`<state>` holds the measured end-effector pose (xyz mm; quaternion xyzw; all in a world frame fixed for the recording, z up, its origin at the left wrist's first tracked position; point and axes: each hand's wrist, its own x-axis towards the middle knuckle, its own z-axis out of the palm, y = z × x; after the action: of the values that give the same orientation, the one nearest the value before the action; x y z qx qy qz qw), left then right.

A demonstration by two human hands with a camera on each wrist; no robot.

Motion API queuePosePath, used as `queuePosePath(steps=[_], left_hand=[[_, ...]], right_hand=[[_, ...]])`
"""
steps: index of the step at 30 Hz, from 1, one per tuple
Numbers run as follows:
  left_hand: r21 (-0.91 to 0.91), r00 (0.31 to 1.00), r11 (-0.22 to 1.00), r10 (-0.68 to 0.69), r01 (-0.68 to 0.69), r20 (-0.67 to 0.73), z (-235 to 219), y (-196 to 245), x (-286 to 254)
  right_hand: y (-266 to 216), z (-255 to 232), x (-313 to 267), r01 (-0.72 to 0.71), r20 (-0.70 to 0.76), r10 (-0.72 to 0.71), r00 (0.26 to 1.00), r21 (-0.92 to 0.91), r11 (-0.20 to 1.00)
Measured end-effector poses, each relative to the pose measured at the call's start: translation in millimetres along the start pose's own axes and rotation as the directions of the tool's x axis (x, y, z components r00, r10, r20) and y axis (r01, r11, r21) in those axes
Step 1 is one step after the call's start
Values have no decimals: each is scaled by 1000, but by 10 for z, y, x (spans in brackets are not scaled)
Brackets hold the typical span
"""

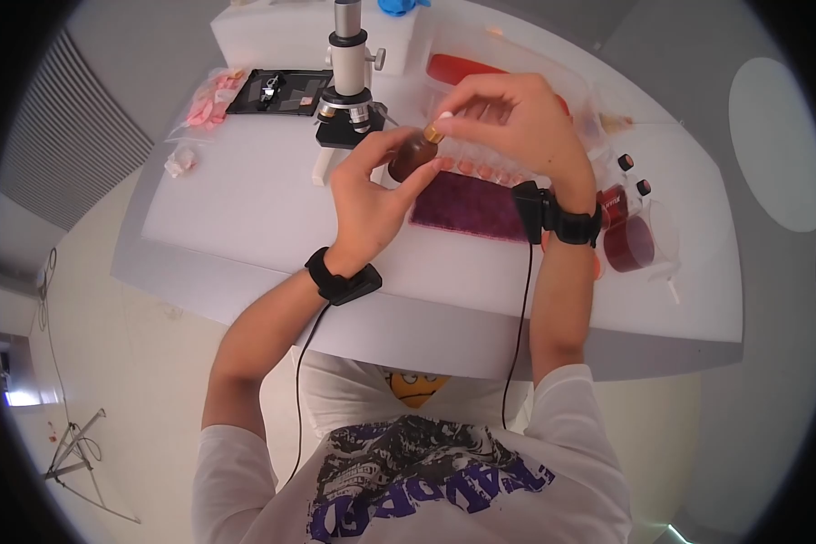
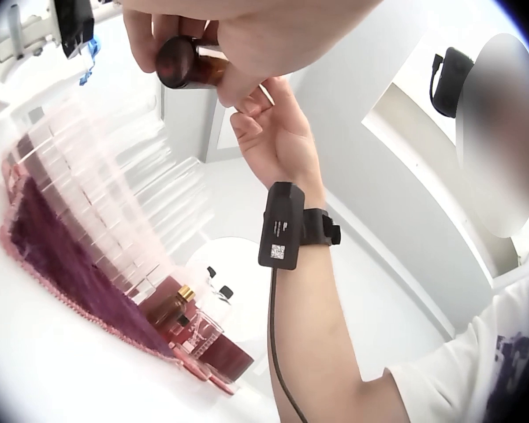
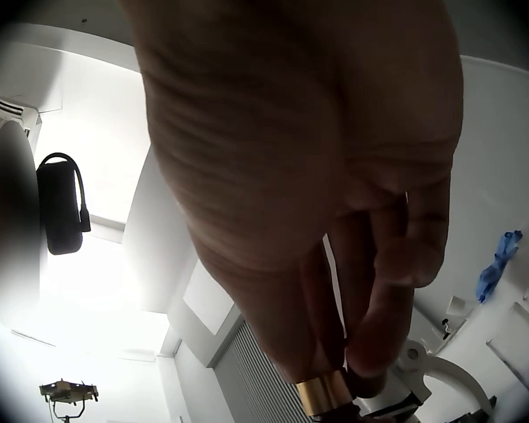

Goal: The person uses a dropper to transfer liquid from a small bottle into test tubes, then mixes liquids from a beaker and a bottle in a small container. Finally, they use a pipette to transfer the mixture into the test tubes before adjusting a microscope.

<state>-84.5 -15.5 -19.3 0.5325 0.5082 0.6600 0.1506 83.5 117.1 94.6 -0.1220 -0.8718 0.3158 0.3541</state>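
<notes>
A small brown glass dropper bottle is held above the table, tilted, between the thumb and fingers of my left hand. In the left wrist view the dark base of the bottle faces the camera. My right hand pinches the gold dropper cap with a white bulb, right at the bottle's neck. That same gold collar shows under the right fingertips in the right wrist view. Below the hands lies a dark purple mat, with a row of clear tubes behind it.
A microscope stands just behind the left hand. On the right are a beaker of dark red liquid and black-capped bottles. A black tray and a bag of pink pieces lie at the back left.
</notes>
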Motion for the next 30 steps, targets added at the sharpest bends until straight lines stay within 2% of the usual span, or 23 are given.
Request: queuePosePath(steps=[1, 2, 6, 7, 8, 11, 15, 17, 18, 20, 24, 26, 29, 30], left_hand=[[37, 999, 998, 52, -51, -14, -8, 3, 4], [37, 998, 998, 54, -54, -17, -9, 7, 7], [54, 987, 989, 143, -139, -74, -29, -15, 14], [72, 980, 981, 187, -182, -72, -28, -25, 16], [72, 980, 981, 187, -182, -72, -23, -28, 11], [58, 980, 982, 184, -180, -73, -2, -25, -7], [65, 982, 984, 173, -169, -71, 5, 23, -15], [63, 984, 985, 165, -161, -65, 15, 24, -14], [55, 985, 986, 162, -159, -58, 19, 11, -17], [47, 986, 987, 158, -156, -48, 21, 9, -23], [27, 997, 997, 76, -75, -3, 8, 14, -39], [34, 998, 997, 69, -69, 7, 8, -12, -6], [1, 997, 997, 74, -74, 6, 20, -66, 0], [-6, 999, 999, 34, -33, 29, 11, -57, -8]], right_hand=[[-77, -3, -14, -163, 82, 159, 984, 46, 986], [-135, -8, -18, -326, 169, 309, 936, 77, 942], [-146, -82, -23, -307, 180, 298, 937, 23, 951], [-80, -67, -36, -248, 159, 238, 958, 46, 968], [-45, -60, -46, -189, 135, 178, 975, 69, 980], [-78, -47, -56, -155, 131, 145, 981, 72, 985], [-155, -84, -57, -176, 153, 166, 974, 54, 983], [-204, -123, -62, -335, 234, 305, 923, 100, 937], [-173, -128, -70, -336, 232, 306, 923, 102, 936], [-88, -139, -75, -206, 203, 183, 962, 99, 974], [-99, -124, -73, -239, 162, 219, 962, 119, 964], [-11, -104, -40, -69, 105, 45, 994, 241, 968], [10, -135, -26, -62, 46, 55, 997, 159, 985], [-15, -135, -40, -67, 48, 60, 997, 161, 985]])
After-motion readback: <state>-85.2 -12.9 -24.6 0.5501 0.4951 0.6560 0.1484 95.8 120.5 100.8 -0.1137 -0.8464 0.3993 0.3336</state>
